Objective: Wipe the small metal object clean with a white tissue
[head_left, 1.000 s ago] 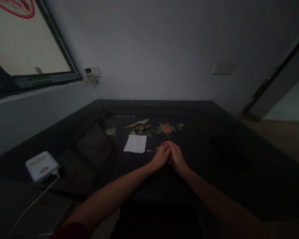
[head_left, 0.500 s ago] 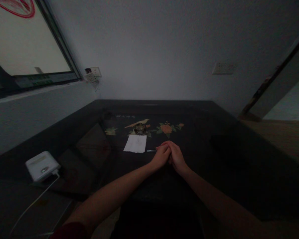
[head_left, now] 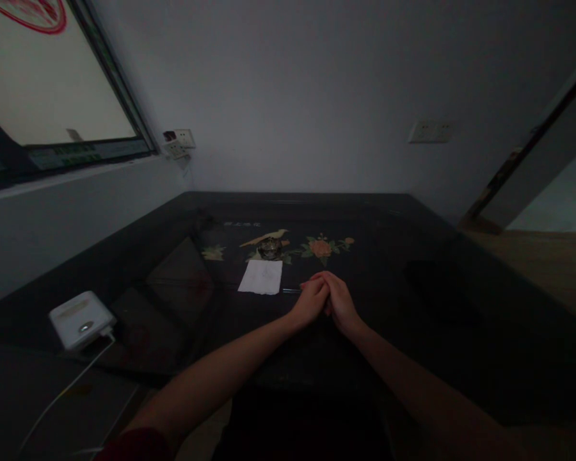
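Clasped together: left hand [head_left: 310, 303], right hand [head_left: 342, 303]

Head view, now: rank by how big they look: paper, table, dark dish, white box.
1. Table
2. White box, which seems nearer than the next two, so its true size against them is unsure
3. Paper
4. Dark dish

A dark, glossy table [head_left: 379, 246], its top decorated with a bird-and-flower design [head_left: 320, 248], bears a white paper sheet [head_left: 261, 278], a small, dark, roundish object [head_left: 270, 249] just beyond it, and, at left, a white device [head_left: 79, 319] with a cable [head_left: 66, 388] attached.
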`<state>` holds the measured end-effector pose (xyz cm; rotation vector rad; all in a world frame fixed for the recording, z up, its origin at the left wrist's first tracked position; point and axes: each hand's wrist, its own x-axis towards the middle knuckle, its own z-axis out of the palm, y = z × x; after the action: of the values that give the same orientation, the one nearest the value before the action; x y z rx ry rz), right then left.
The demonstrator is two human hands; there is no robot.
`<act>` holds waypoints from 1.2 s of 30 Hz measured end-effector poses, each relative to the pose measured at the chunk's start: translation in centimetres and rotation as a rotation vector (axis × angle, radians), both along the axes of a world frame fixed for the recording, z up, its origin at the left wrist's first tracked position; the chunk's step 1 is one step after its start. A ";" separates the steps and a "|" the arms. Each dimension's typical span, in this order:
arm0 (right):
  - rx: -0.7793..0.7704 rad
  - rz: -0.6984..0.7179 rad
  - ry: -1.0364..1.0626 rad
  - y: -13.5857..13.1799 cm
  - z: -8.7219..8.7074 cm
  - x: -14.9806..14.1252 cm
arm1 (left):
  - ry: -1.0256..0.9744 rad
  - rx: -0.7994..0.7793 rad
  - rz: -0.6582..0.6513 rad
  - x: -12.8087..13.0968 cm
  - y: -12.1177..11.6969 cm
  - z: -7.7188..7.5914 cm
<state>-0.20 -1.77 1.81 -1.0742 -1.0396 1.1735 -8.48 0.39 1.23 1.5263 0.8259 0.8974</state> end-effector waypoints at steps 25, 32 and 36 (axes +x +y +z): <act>-0.012 0.005 -0.008 0.1 -0.1 0.0 | 0.003 -0.010 -0.005 0.0 0.0 -0.1; 0.001 -0.005 -0.002 0.1 0.0 0.0 | -0.012 -0.009 -0.007 0.0 0.1 -0.2; 0.015 -0.005 0.000 0.2 -0.1 0.0 | -0.007 -0.010 -0.006 0.0 0.1 -0.1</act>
<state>-0.18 -1.60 1.67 -1.0648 -1.0438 1.1595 -8.47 0.44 1.12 1.5155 0.8197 0.8929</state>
